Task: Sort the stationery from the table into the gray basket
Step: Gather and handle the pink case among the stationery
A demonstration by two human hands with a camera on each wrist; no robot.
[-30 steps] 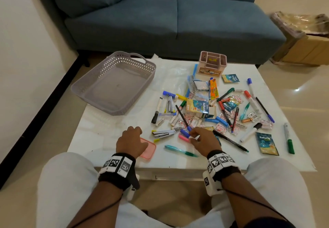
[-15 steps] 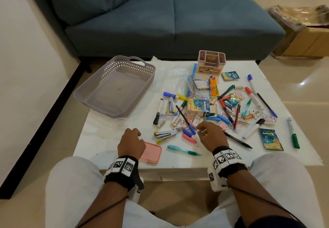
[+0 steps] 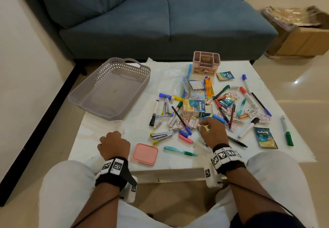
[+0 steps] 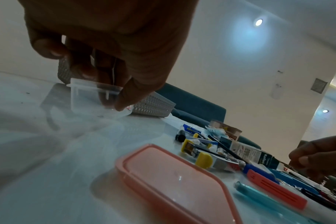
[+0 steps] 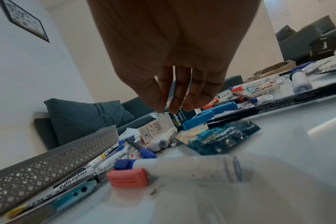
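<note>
Gray basket (image 3: pixel 108 92) stood empty — stationery pile (image 3: pixel 210 110) unsorted; right hand (image 3: pixel 213 133) pinched a small packet, left hand (image 4: pixel 105 50) gripped a clear box.

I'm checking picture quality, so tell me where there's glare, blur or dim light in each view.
Head view: evenly lit and sharp, with a glare spot on the floor. Left wrist view: dim, the left hand in shadow against a flaring ceiling light. Right wrist view: the nearest marker is out of focus.
</note>
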